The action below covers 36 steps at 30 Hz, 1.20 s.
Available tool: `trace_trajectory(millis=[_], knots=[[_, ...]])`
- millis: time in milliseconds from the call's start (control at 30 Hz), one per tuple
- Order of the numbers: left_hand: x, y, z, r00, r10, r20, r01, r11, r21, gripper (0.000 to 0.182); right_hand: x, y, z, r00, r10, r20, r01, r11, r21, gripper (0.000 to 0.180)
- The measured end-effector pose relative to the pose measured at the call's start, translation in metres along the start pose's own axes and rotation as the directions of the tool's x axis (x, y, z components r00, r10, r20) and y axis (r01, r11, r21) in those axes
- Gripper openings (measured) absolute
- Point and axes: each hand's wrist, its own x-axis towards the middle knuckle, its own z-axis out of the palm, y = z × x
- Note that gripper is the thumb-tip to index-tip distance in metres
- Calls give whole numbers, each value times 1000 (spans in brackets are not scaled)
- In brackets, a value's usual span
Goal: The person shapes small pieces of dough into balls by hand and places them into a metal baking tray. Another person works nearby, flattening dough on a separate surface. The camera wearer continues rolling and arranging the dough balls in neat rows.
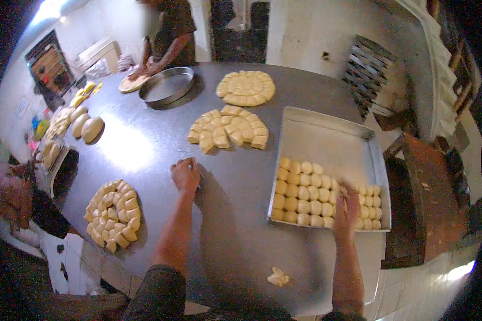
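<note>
My right hand (347, 206) is over the rows of round dough balls (303, 193) in the near half of a rectangular metal baking tray (333, 124); it is blurred, and whether it holds a ball is hidden. My left hand (186, 174) is above the metal table, fingers curled; whether anything is inside cannot be told. Just beyond it lies a fan of cut dough pieces (229, 128), and farther back a round of scored dough (246, 88). Another cut dough round (113, 214) lies at the left. A small dough scrap (278, 277) sits near the front edge.
Across the table, a co-worker's hands (142, 72) press flat dough beside a round metal pan (166, 86). Smooth dough lumps (87, 125) lie at the far left. Another person is at the left edge. A brown wooden piece of furniture (438, 196) stands right of the tray.
</note>
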Motion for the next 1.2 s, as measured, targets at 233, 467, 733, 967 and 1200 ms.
trace_trajectory(millis=[233, 467, 733, 967, 1200], knots=[[61, 81, 58, 988, -146, -42, 144, 988, -53, 50, -198, -3, -105, 989, 71, 132, 36, 741, -671, 38], [91, 21, 103, 988, 126, 92, -67, 878, -475, 51, -215, -9, -106, 995, 89, 38, -36, 706, -707, 32], [-140, 65, -75, 716, 401, 572, 613, 32, -789, 41, -161, -35, -40, 975, 207, 83, -201, 977, -77, 40], [-183, 53, -89, 755, 560, 342, 300, 169, -939, 22, -157, -43, -41, 874, 407, 265, -452, 882, 137, 36], [-181, 20, -104, 797, 371, 477, 463, 131, -877, 11, -182, 24, -139, 949, 256, 184, 32, 503, -864, 39]])
